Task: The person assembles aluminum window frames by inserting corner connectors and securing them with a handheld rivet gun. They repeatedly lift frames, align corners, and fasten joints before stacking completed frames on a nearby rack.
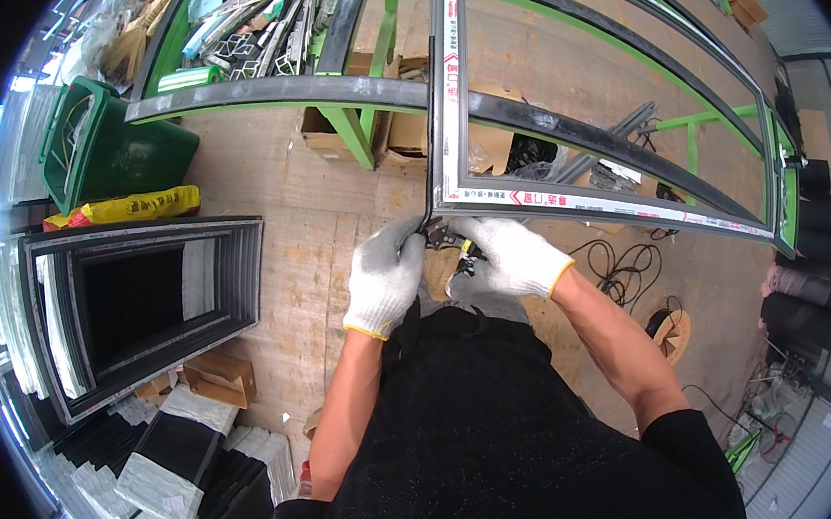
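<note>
Left white-gloved hand [382, 275] is pinching a thin black strip [432, 158] lining one side of a grey metal frame [450, 156], end apparently uncut, while right white-gloved hand [515, 253] is gripping black-and-yellow pliers [441, 237].

At eleven o'clock lies a jumbled heap of metal offcuts [259, 34]. A green bin [146, 157] stands at ten, with a yellow-and-red sack [135, 206] just below it. Nested dark rectangular frames [238, 282] rest at nine. Toward eight sit an open cardboard box [222, 380] and stacked black and white bundles [162, 484]. Loose black cable [624, 284] loops across the wooden-looking floor [280, 202] at three; a tan disc [680, 336] lies near four.
</note>
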`<state>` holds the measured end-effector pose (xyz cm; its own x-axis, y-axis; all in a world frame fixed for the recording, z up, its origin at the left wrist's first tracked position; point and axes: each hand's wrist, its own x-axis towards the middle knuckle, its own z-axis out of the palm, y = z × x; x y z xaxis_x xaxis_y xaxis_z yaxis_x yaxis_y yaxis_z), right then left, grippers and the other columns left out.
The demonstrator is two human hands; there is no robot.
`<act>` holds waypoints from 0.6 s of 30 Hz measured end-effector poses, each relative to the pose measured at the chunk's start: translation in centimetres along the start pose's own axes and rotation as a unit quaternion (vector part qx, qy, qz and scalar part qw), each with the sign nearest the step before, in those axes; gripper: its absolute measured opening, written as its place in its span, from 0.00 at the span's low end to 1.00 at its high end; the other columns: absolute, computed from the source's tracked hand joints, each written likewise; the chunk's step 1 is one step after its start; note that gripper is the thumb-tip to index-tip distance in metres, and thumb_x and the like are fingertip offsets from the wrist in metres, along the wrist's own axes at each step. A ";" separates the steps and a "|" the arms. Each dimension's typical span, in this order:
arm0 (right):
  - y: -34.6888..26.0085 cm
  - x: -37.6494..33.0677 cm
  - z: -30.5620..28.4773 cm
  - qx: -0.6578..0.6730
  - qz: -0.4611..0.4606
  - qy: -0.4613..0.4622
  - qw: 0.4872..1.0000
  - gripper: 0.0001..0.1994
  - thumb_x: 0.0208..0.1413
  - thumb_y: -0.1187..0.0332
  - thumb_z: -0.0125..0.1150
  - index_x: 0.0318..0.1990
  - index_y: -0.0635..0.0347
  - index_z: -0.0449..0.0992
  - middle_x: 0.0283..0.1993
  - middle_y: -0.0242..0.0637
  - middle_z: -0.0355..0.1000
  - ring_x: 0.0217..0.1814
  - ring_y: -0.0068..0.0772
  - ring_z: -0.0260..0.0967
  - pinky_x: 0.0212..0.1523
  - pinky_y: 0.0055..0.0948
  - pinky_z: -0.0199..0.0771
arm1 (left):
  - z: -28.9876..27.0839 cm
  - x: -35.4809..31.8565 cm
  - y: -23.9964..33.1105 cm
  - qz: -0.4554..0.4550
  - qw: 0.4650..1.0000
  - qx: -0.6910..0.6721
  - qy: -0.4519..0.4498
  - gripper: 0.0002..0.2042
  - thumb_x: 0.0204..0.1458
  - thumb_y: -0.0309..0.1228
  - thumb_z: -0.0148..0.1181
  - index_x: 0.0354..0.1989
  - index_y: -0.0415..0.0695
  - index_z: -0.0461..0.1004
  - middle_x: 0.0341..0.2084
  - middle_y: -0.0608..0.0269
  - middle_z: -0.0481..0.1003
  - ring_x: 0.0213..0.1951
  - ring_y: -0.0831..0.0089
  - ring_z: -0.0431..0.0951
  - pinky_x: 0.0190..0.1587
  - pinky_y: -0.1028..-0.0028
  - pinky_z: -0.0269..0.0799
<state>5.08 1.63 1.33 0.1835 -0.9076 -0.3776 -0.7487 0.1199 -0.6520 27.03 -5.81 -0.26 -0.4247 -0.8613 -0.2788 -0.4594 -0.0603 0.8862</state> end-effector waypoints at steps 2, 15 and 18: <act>-0.1 0.0 0.0 -0.007 0.000 0.003 1.000 0.34 0.49 0.78 0.59 0.70 0.65 0.72 0.56 0.65 0.78 0.61 0.68 0.75 0.63 0.55 0.76 | -0.1 0.1 0.2 0.009 1.000 0.009 0.000 0.16 0.64 0.31 0.59 0.54 0.36 0.84 0.44 0.40 0.85 0.48 0.47 0.87 0.53 0.59 0.80; 0.2 0.4 0.6 -0.013 -0.005 0.013 1.000 0.32 0.49 0.78 0.58 0.67 0.65 0.74 0.52 0.64 0.79 0.58 0.68 0.76 0.60 0.56 0.77 | -1.2 0.8 0.8 0.002 0.999 0.043 -0.032 0.16 0.63 0.30 0.62 0.55 0.34 0.84 0.44 0.41 0.87 0.47 0.56 0.90 0.52 0.66 0.82; -0.3 0.5 0.4 -0.019 0.000 0.022 1.000 0.31 0.49 0.77 0.58 0.66 0.65 0.75 0.53 0.63 0.79 0.58 0.67 0.77 0.60 0.55 0.77 | -1.3 1.0 0.6 0.010 0.998 0.043 -0.035 0.17 0.63 0.30 0.62 0.55 0.34 0.84 0.44 0.41 0.87 0.47 0.55 0.90 0.52 0.65 0.82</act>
<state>5.65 1.33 1.13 0.1547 -0.9247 -0.3477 -0.7730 0.1059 -0.6255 27.39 -7.33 0.49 -0.4866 -0.8245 -0.2889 -0.5137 0.0026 0.8580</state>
